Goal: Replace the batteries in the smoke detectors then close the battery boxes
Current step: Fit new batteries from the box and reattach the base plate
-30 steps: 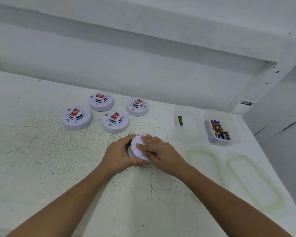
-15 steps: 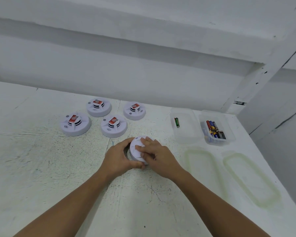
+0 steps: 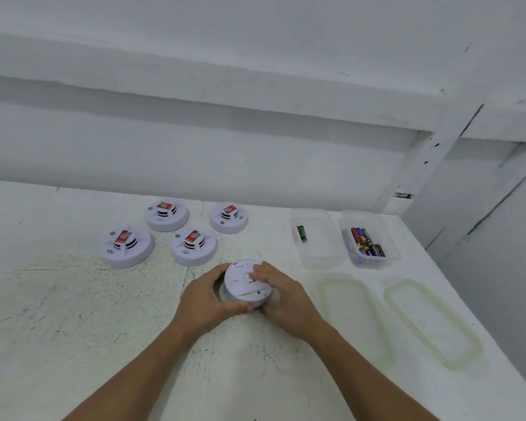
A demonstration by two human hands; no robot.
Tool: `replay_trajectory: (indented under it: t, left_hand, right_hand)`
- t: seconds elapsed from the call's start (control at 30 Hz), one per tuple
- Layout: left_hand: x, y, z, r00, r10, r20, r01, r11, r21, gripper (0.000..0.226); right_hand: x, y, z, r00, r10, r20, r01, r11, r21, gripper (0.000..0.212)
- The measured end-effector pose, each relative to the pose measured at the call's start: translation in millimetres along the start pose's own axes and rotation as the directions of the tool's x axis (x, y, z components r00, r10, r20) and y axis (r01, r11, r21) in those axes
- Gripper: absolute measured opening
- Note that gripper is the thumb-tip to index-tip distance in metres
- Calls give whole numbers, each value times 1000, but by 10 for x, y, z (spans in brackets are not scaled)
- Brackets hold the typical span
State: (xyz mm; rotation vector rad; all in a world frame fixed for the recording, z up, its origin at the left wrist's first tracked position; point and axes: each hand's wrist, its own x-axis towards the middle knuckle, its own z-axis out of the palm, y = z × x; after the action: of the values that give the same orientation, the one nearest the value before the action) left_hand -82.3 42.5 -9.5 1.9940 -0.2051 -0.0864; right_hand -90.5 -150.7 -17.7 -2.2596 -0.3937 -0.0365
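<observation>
A white round smoke detector [image 3: 243, 284] lies back side up at the middle of the table, its back cover slightly lifted along the near edge. My left hand [image 3: 207, 302] grips its left rim with curled fingers and thumb. My right hand [image 3: 283, 296] wraps its right side, fingertips on the back cover. Several other white detectors with red labels [image 3: 193, 246] sit face up behind it. A clear box [image 3: 316, 253] holds one green battery [image 3: 302, 233]. A second clear box [image 3: 390, 250] holds several batteries [image 3: 365, 244].
Two clear box lids [image 3: 331, 287] [image 3: 431, 323] lie flat on the table to the right of my hands. The white table [image 3: 73, 314] ends at a wall behind and drops off at its right edge.
My right fingers have shifted to the right across the detector's back, and a gap now shows along the cover's near edge. The view has tilted slightly.
</observation>
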Motion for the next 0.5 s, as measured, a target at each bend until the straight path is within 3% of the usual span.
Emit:
replay_trajectory:
  t: [0.2,0.37,0.5]
  left_hand:
    - [-32,32,-16,998,68,8,-66,992,-105,32]
    - [-11,-5,-2,999,46,-19,-48,984,-171,26]
    - [35,-103,8,999,-3,-40,-3,989,-150,29]
  right_hand:
    - [28,-14,-141,992,123,35,-128,923,363,45]
    - [100,-125,-217,977,213,26,-174,714,678,33]
    - [152,-143,-147,955,294,31,-221,639,737,32]
